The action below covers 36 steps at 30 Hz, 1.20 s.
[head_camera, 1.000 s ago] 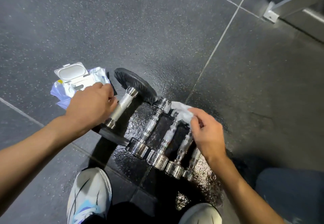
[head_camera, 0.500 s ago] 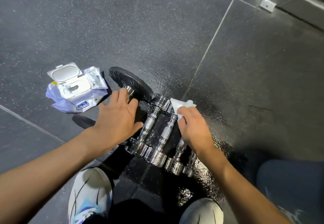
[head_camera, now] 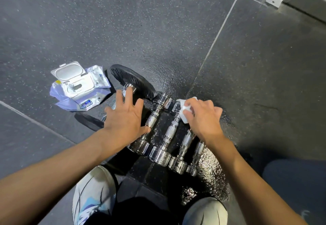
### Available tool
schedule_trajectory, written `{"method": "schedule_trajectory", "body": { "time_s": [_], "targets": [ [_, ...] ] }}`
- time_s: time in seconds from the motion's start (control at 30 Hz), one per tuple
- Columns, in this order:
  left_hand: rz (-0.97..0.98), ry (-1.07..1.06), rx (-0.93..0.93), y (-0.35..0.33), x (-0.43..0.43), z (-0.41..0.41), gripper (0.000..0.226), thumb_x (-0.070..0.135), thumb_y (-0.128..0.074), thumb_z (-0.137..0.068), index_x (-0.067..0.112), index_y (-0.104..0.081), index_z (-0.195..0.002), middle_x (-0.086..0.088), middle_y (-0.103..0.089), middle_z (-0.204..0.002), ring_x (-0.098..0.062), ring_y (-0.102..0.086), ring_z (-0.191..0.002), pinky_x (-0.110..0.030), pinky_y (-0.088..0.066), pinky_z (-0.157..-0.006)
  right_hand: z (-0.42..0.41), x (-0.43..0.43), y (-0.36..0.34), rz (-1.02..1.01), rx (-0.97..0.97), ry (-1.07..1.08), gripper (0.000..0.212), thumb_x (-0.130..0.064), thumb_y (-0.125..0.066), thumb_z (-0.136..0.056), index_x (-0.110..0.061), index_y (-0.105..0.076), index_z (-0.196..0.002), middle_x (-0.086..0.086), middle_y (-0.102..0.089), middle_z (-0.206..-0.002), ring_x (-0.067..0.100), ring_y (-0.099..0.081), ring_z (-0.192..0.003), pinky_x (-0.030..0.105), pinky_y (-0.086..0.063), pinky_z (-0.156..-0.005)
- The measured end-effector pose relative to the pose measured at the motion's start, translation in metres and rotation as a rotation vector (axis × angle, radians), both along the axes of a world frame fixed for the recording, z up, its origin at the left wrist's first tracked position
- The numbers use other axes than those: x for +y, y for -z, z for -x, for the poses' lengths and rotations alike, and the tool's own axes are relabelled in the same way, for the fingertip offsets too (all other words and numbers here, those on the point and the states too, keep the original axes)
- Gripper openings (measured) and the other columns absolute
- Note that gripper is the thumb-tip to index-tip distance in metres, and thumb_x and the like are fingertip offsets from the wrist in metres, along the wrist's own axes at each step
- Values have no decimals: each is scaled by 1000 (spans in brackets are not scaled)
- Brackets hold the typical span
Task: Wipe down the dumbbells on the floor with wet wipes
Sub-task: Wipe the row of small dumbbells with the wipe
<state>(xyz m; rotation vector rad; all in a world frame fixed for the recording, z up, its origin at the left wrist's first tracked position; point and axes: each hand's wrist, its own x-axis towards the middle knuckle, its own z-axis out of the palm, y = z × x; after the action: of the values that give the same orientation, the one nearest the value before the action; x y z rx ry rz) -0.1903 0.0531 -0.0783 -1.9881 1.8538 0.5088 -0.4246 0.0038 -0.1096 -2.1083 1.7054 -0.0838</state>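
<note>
1. Leftmost, an open pack of wet wipes lies on the dark rubber floor, lid flipped up, likely kept near for a fresh sheet.
2. Next, a black-plated dumbbell rests on the floor. The left hand lies across its handle, fingers spread flat and gripping nothing, probably to stop it rolling.
3. Beside it, four chrome dumbbells lie side by side in a tight row, graded large to small, within easy reach.
4. Over the far ends of the row's right side, the right hand pinches a white wipe against the metal, seemingly mid-wipe.
5. Around the row the floor shines wet.
6. Below, two pale shoes show the person crouching close.
</note>
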Motion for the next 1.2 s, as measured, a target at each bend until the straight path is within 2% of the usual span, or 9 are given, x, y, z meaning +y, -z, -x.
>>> {"method": "schedule_trajectory", "body": {
  "time_s": [0.17,0.3,0.4,0.57,0.73,0.87,1.03,1.1,1.2],
  "targets": [
    [-4,11,14,2,1,-1,83,75,-60,-80,20,-32,-135,-13,7,-155,-46,0,-149,-67,-46,-99,-18,-1,1,50,-30,-1,18,-45,-50,-102,-33,-54,-113,-13,-51,-98,17,-38,-106,37,-20,-83],
    [6,6,13,4,0,-3,82,75,-60,-80,20,-33,-135,-11,5,-154,-44,-1,-148,-64,-47,-98,-4,3,4,53,-41,-11,19,-54,-49,-100,-35,-53,-102,-16,-54,-91,13,-34,-102,36,-16,-79],
    [24,-10,37,7,-1,-5,78,71,-64,-81,20,-34,-132,-12,-5,-148,-42,-9,-146,-64,-48,-96,15,5,5,32,3,-26,24,-57,-48,-99,-35,-58,-104,-16,-61,-99,16,-30,-106,35,-13,-82],
    [144,-7,107,10,-4,-10,75,69,-71,-75,19,-42,-122,-11,-19,-137,-35,-27,-130,-59,-53,-87,13,-1,6,78,0,-107,25,-58,-58,-94,-34,-61,-97,-18,-60,-107,18,-30,-117,33,-8,-85],
    [216,21,157,11,-6,-24,77,72,-73,-69,17,-47,-116,-8,-23,-124,-30,-34,-114,-53,-53,-88,4,3,15,103,-39,-83,34,-60,-69,-84,-34,-47,-82,-14,-62,-95,19,-31,-113,36,-12,-83],
    [205,19,166,12,-9,-32,78,71,-75,-68,16,-48,-116,-9,-25,-124,-33,-36,-114,-54,-53,-90,-5,13,17,111,61,-17,35,-59,-64,-89,-30,-49,-76,-16,-59,-91,19,-34,-116,42,-20,-88],
    [204,30,189,10,-11,-35,75,70,-74,-70,16,-50,-115,-8,-26,-119,-31,-38,-110,-51,-51,-93,-9,25,19,107,181,-52,31,-53,-59,-97,-32,-47,-77,-14,-57,-85,19,-37,-113,43,-21,-88],
    [201,31,198,10,-11,-36,74,69,-74,-71,15,-50,-115,-8,-26,-119,-31,-38,-110,-52,-51,-92,-12,33,20,81,213,-79,27,-49,-55,-99,-32,-50,-79,-14,-61,-90,18,-37,-114,42,-23,-89],
    [187,23,212,8,-12,-37,72,68,-75,-72,15,-50,-115,-8,-26,-121,-32,-37,-113,-52,-50,-94,-19,52,19,30,90,-105,23,-42,-44,-103,-32,-64,-97,-16,-60,-99,13,-38,-108,37,-24,-91]
  ]
}}
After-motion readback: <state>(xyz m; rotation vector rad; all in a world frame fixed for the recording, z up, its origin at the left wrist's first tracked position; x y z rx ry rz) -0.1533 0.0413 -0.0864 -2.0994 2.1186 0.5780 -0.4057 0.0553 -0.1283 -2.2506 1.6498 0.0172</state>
